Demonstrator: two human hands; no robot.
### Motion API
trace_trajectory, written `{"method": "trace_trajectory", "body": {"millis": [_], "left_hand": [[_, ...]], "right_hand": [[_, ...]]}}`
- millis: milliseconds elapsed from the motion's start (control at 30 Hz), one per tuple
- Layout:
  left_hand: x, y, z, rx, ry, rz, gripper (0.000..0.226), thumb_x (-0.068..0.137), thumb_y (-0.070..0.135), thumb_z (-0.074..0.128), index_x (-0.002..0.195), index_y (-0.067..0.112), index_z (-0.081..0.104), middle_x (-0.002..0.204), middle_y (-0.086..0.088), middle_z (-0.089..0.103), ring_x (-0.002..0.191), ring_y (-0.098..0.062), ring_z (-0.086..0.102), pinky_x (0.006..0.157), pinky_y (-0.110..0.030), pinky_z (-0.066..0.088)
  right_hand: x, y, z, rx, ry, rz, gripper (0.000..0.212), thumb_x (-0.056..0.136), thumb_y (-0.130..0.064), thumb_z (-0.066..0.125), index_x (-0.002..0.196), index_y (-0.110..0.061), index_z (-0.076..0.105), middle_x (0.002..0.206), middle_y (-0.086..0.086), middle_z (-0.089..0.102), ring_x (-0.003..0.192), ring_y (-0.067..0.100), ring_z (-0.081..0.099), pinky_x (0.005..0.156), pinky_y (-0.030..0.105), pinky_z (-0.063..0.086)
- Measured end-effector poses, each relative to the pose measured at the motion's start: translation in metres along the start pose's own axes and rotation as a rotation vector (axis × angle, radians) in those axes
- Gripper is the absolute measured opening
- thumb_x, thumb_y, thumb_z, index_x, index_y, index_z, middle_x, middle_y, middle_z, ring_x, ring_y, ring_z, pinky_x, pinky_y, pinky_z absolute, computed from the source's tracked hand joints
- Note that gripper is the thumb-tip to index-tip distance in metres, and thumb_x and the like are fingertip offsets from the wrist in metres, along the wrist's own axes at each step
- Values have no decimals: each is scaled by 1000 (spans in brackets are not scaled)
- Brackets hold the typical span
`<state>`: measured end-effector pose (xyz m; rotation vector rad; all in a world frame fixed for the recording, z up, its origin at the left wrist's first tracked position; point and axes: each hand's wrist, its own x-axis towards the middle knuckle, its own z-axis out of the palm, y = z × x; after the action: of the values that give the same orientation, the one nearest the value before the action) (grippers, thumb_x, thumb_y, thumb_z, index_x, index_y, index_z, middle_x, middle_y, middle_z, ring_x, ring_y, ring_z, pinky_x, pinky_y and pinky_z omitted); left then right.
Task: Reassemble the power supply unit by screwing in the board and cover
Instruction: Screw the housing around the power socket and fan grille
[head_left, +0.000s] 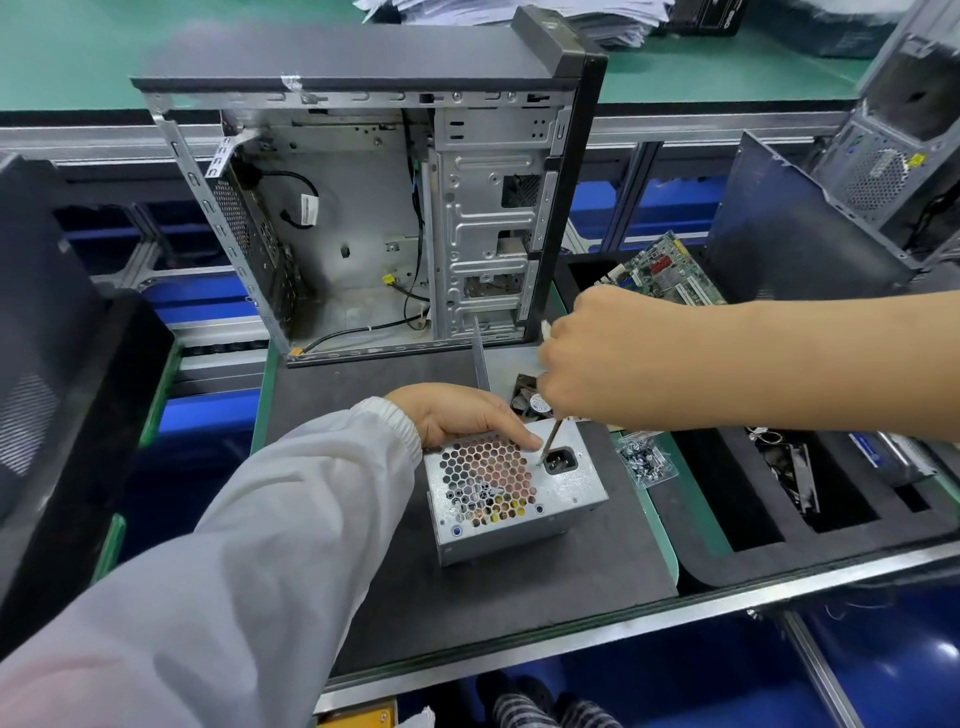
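The power supply unit (514, 488) is standing on the dark tabletop (395, 582), near centre. The left hand (457, 415) is steadying it, fingers curled over its far edge. The right hand (587, 358) is gripping one screwdriver (549, 441), tip beside the socket. Keep the shaft square to the panel, pressing firmly. One open computer case (374, 218) is standing beyond; one pile of screws (647, 460) is lying right.

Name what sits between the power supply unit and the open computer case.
In the head view, a small black fan lies between the power supply unit and the computer case.

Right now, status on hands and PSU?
Left hand steadies power supply unit. Right hand grips screwdriver, tip beside the socket. Nothing blocking.
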<state>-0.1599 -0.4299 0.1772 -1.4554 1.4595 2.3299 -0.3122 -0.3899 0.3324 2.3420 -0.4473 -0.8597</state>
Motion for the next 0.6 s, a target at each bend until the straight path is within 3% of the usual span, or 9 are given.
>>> {"method": "trace_trajectory", "body": {"millis": [67,167,233,267,333,400,500,567,600], "left_hand": [[-2,1,3,2,-2,-4,21,91,19,63,103,2,67,90,-7,71,75,-15,67,80,-28,54],[-2,1,3,-7,-10,-5,29,90,20,64,109,-1,66,98,-12,69,81,-19,66,84,-31,52],[-4,1,2,-30,-29,-15,23,86,21,68,100,4,70,93,-9,71,79,-18,67,85,-33,52],[-5,2,3,-40,-30,-12,29,82,22,70,105,3,69,95,-10,70,81,-19,66,89,-35,51],[-9,3,6,-33,-10,7,61,75,23,72,127,-4,57,111,-18,64,92,-25,61,102,-44,44],[-10,4,9,-19,-6,28,78,72,24,74,138,-7,46,127,-25,54,104,-32,55,111,-50,35],[-11,3,9,2,18,36,77,70,25,75,135,-8,49,122,-24,58,99,-30,57,106,-47,41],[-10,2,8,-20,3,31,64,70,24,76,124,-6,58,108,-18,63,90,-25,60,99,-41,46],[-10,1,9,-30,9,25,59,71,24,76,120,-4,60,107,-18,63,91,-26,61,100,-41,45]], "right_hand": [[-1,-1,0,-41,-16,-16,33,95,-17,47,65,-17,34,54,-2,25,44,16,29,45,24,14],[0,-3,11,81,-25,-19,33,94,-45,50,90,-16,35,64,-3,37,44,15,23,42,27,14],[0,-1,12,111,-14,-58,35,89,-35,58,108,-16,36,86,2,38,47,15,28,41,28,17],[0,0,10,112,6,-80,32,87,-25,58,110,-16,39,89,3,34,49,16,31,41,28,18],[-2,0,4,58,9,-72,12,86,-16,54,93,-14,44,80,3,33,55,19,35,43,26,17],[-2,-2,1,8,3,-72,27,87,-11,49,67,-11,32,62,1,31,56,21,34,45,24,16],[-2,-5,0,22,-19,-71,35,95,-20,46,66,-12,28,55,1,25,48,19,26,45,23,17],[-1,-7,8,109,-6,-64,38,92,-47,51,86,-15,31,65,-1,30,46,16,24,43,26,18],[-3,-8,8,151,-20,-68,41,88,-48,56,96,-15,32,74,-1,32,46,15,25,42,28,18]]}}
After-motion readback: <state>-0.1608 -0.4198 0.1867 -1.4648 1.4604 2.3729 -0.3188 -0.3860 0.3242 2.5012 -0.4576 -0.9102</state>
